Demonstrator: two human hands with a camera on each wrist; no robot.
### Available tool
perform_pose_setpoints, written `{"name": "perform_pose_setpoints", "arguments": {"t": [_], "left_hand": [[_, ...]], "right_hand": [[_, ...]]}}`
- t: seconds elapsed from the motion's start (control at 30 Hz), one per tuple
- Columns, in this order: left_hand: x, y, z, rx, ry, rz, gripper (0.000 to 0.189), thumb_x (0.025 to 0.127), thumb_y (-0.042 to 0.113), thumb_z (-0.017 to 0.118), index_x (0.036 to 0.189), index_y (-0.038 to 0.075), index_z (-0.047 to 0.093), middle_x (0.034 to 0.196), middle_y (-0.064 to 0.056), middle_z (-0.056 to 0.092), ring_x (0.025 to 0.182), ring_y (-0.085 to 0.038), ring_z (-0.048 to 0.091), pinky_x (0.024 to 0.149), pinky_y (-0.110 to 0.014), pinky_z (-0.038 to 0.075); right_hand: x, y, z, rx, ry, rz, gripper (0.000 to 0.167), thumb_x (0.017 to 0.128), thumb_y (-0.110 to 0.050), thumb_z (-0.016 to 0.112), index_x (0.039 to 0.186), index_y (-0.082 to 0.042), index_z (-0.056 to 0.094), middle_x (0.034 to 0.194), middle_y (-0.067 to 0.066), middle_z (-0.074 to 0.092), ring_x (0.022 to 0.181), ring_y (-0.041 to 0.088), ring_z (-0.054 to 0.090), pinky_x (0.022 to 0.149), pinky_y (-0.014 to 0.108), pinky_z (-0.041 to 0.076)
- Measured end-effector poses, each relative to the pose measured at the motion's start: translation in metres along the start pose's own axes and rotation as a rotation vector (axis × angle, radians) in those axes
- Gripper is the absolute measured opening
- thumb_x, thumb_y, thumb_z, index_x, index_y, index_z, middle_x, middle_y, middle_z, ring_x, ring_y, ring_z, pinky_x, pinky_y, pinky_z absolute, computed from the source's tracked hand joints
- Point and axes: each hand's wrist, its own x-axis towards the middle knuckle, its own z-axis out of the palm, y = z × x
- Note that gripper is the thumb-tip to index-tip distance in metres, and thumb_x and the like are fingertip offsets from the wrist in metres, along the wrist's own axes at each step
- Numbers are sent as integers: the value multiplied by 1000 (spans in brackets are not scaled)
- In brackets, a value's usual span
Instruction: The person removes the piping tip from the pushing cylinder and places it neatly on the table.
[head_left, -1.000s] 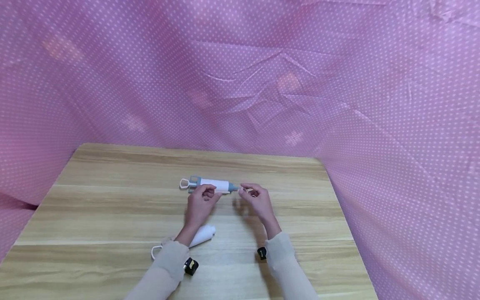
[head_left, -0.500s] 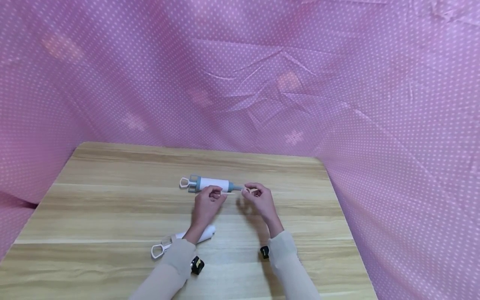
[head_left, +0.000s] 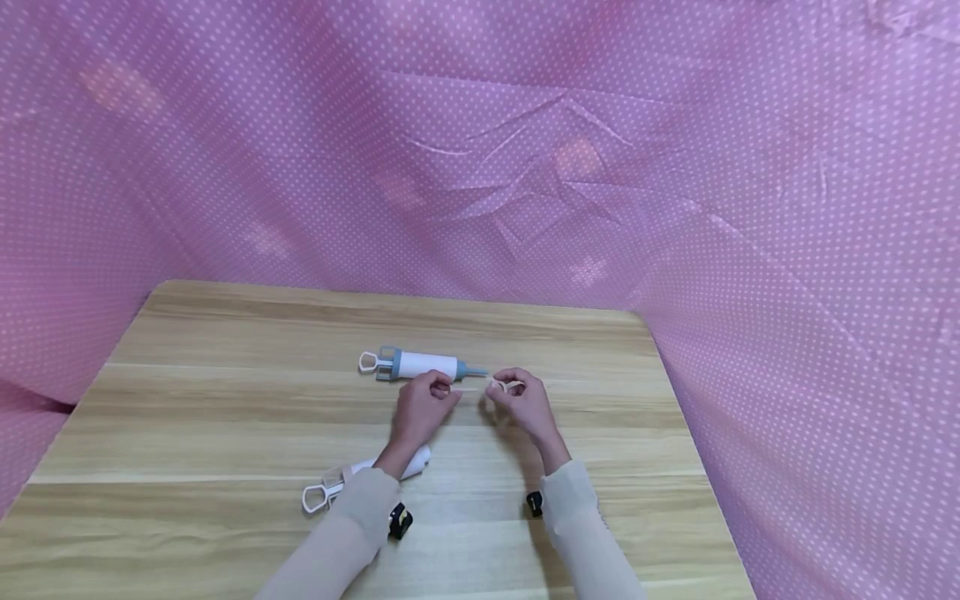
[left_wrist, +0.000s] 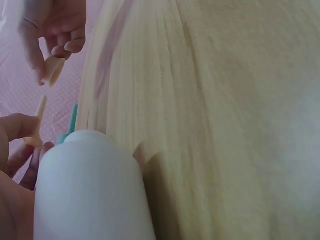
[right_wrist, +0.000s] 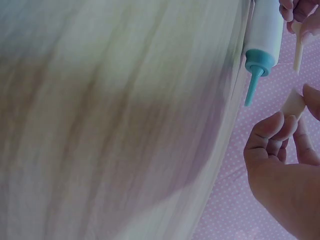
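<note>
My left hand (head_left: 423, 408) pinches a slim cream nozzle (left_wrist: 42, 111) between thumb and fingers, its narrow end pointing at my other hand. Facing it across a small gap, my right hand (head_left: 527, 407) pinches a short, wide, cream funnel-like nozzle (right_wrist: 294, 104). Just beyond both hands lies a syringe (head_left: 427, 365) with a white barrel, blue-grey collars, a thin blue-grey tip and a white loop handle. A second, all-white syringe (head_left: 415, 463) lies under my left wrist, partly covered by the forearm; its white barrel fills the lower left wrist view.
Both syringes lie on a wood-grain table (head_left: 240, 383). A pink dotted cloth (head_left: 480, 167) hangs around its back and sides. Small black devices are worn at the left wrist (head_left: 401, 521) and the right wrist (head_left: 534, 503).
My left hand has moved right with the slim nozzle, uncovering more of the white syringe's handle end. My right hand has shifted slightly right, so the blue-grey tip shows fully.
</note>
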Motion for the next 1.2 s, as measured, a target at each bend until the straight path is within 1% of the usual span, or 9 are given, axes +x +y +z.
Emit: {"name": "perform_pose_setpoints", "arguments": {"t": [0.03,0.13,0.23,0.27,0.4,0.6,0.77,0.93,1.2], "left_hand": [[1,1,0,11,-12,-5,27,84,18,83,106,4,73,91,-2,71,82,-17,68,77,-38,58],[3,2,2,42,-47,-17,26,85,17,82,105,5,73,91,-1,72,82,-16,67,77,-37,58],[5,3,4,66,-65,-26,24,84,16,83,104,6,74,90,-1,72,81,-16,67,76,-36,57],[5,3,4,73,-69,-25,24,84,16,83,104,6,74,90,-1,72,80,-16,66,75,-35,57],[7,2,6,78,-83,-34,22,84,16,83,101,6,74,88,-1,71,79,-17,66,76,-36,56],[9,-3,10,105,-114,-53,20,83,16,84,98,7,74,88,-1,73,81,-17,67,80,-38,56],[10,-9,14,134,-127,-54,19,81,13,84,96,8,74,87,0,72,82,-17,67,81,-39,55],[12,-10,16,151,-126,-35,19,80,13,84,96,7,74,88,0,72,84,-18,66,81,-39,55],[12,-8,18,177,-139,-34,17,81,14,83,95,9,75,89,1,73,85,-18,66,80,-39,54]], "right_hand": [[0,0,0,-9,0,1,30,88,-15,81,112,0,70,77,5,59,64,12,51,50,22,42],[0,2,-2,-35,-6,7,30,87,-15,81,111,-1,70,86,6,61,63,11,51,50,22,42],[0,3,-2,-55,-15,21,30,87,-14,81,112,1,69,96,8,63,64,10,53,51,22,44],[0,3,-2,-60,-20,29,30,87,-12,81,111,1,69,96,9,63,64,11,54,51,22,45],[1,3,-2,-77,-26,62,28,86,-8,81,110,1,69,90,9,65,64,15,58,53,25,50],[1,5,0,-116,-40,87,25,86,-7,81,107,0,70,87,7,63,66,18,59,54,26,49],[1,6,1,-120,-60,107,26,86,-7,80,108,1,69,87,8,65,67,21,62,56,28,50],[0,6,2,-149,-74,115,27,85,-8,81,108,0,68,89,9,66,70,19,61,59,27,51],[0,5,4,-221,-79,86,24,85,-5,81,105,1,69,93,10,69,75,16,61,65,27,55]]}}
